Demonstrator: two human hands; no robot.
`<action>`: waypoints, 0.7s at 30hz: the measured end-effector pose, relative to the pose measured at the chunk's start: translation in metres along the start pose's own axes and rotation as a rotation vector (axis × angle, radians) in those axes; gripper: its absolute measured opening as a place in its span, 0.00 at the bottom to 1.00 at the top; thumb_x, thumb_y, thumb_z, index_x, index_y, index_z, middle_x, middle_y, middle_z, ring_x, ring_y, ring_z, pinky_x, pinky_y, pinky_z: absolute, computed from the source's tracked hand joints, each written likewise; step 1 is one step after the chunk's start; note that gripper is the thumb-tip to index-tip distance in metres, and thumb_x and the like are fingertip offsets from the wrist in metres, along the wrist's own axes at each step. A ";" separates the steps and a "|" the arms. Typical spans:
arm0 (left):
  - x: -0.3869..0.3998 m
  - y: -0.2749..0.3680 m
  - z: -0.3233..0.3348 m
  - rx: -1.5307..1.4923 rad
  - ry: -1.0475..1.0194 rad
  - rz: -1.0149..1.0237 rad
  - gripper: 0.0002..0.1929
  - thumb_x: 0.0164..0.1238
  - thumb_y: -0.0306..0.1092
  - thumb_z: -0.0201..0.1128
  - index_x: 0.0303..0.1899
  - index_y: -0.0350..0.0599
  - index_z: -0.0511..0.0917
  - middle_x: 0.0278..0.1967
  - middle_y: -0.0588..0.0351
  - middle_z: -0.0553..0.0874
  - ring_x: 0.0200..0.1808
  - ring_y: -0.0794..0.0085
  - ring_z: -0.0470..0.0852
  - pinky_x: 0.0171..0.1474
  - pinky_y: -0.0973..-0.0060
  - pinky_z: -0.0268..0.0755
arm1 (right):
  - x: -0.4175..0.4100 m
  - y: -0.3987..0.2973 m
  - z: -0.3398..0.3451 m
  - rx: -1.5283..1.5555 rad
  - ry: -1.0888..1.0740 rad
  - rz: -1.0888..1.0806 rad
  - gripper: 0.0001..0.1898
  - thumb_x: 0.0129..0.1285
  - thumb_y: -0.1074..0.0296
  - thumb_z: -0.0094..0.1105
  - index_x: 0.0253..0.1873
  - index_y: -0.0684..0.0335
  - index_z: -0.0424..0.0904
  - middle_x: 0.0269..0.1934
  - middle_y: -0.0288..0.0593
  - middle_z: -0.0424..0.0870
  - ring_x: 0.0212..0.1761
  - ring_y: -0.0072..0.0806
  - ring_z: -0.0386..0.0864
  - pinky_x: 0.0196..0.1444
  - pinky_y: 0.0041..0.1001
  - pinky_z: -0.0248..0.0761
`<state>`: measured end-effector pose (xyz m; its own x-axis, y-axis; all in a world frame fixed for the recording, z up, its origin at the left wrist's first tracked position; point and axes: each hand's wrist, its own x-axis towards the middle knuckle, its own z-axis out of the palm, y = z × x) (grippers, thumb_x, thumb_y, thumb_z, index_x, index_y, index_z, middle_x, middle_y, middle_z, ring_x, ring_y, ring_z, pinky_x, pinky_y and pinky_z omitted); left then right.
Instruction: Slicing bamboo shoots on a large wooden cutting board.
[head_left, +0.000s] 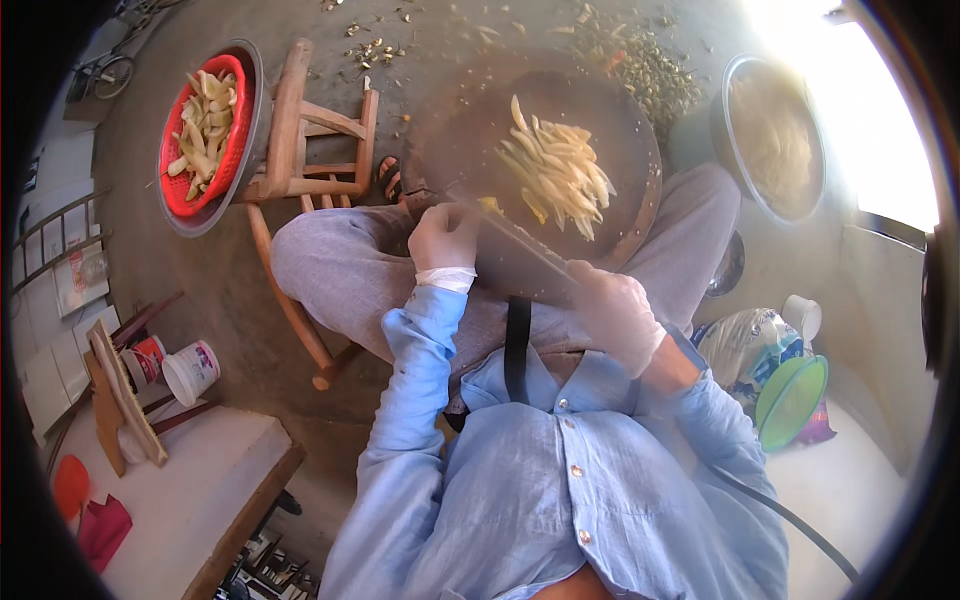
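My right hand (616, 313), in a thin translucent glove, grips the handle end of a broad-bladed kitchen knife (525, 251). The blade slants up and left across the near rim of a round wooden chopping block (457, 135). My left hand (446, 238), also gloved, has its fingers curled at the far end of the blade; whether they pinch it is unclear. Pale bits cling along the blade's upper edge, and a yellow scrap (491, 204) lies beside it. On the block rests a heap of pale sliced strips (559, 169), apparently pepper.
At left, a red plastic colander (238, 124) of pale pepper pieces (201, 131) sits in a metal basin (259, 135) beside a wooden chair (289, 127). Another basin (816, 176) at right holds pale strips. Trimmings (656, 82) litter the floor behind the block. A green sieve (791, 405) lies lower right.
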<state>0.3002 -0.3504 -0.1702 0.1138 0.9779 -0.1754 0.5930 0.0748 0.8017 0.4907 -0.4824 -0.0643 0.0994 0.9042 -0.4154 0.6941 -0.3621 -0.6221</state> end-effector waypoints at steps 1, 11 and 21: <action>-0.003 0.001 0.001 -0.001 -0.006 -0.002 0.07 0.62 0.25 0.67 0.39 0.33 0.82 0.30 0.54 0.84 0.26 0.77 0.81 0.26 0.79 0.76 | 0.003 -0.001 0.002 -0.039 -0.035 0.023 0.06 0.65 0.69 0.52 0.42 0.64 0.73 0.29 0.53 0.82 0.33 0.53 0.81 0.36 0.46 0.74; -0.011 0.024 -0.012 -0.089 0.116 0.059 0.05 0.55 0.24 0.68 0.33 0.36 0.83 0.29 0.53 0.82 0.29 0.67 0.82 0.37 0.74 0.74 | 0.007 -0.005 -0.003 -0.144 -0.160 0.124 0.10 0.61 0.73 0.52 0.48 0.60 0.73 0.35 0.51 0.83 0.40 0.53 0.81 0.41 0.44 0.74; -0.012 0.016 -0.011 0.018 0.101 0.223 0.09 0.56 0.23 0.65 0.40 0.39 0.85 0.37 0.49 0.84 0.38 0.58 0.84 0.43 0.70 0.76 | 0.059 -0.024 0.003 -0.219 -0.153 0.009 0.08 0.57 0.72 0.57 0.41 0.67 0.74 0.28 0.52 0.81 0.33 0.51 0.83 0.38 0.43 0.75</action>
<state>0.2994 -0.3586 -0.1484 0.1632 0.9845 0.0638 0.5761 -0.1476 0.8039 0.4777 -0.4216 -0.0761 0.0092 0.8505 -0.5259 0.8333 -0.2972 -0.4662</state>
